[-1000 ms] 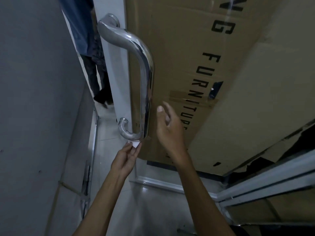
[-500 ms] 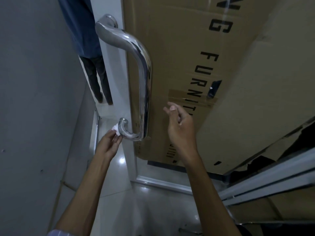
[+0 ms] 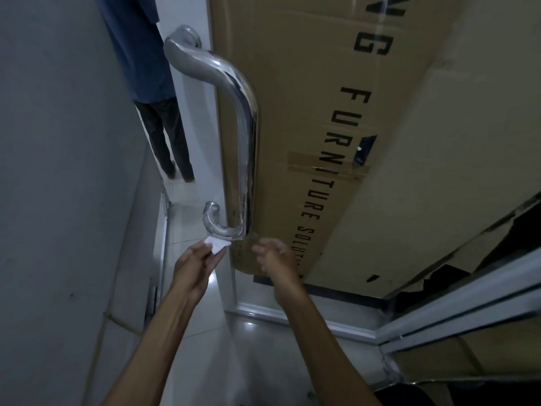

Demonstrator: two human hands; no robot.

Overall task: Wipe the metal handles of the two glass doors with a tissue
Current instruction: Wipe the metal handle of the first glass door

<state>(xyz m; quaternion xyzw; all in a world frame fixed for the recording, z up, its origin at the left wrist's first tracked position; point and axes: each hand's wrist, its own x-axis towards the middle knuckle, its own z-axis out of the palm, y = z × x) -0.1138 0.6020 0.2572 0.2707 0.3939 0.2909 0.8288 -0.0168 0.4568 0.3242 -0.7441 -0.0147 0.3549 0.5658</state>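
A long chrome handle (image 3: pixel 244 136) runs down the edge of a glass door (image 3: pixel 231 282). Its lower bend curls left towards the door. My left hand (image 3: pixel 194 266) pinches a small white tissue (image 3: pixel 217 245) just beneath that lower bend, touching or almost touching the metal. My right hand (image 3: pixel 276 257) hovers to the right of the tissue, below the handle's end, with fingers loosely curled and nothing in it. Only one handle is in view.
A large cardboard box (image 3: pixel 336 127) printed with black letters stands behind the glass. A person in a blue top (image 3: pixel 140 54) stands beyond the door at the upper left. A grey wall (image 3: pixel 58 171) closes the left side. An aluminium door frame (image 3: pixel 456 312) crosses the lower right.
My left hand has brought the tissue from the left side of the lower bend to underneath it. My right hand has dropped from beside the bar to below the handle's end.
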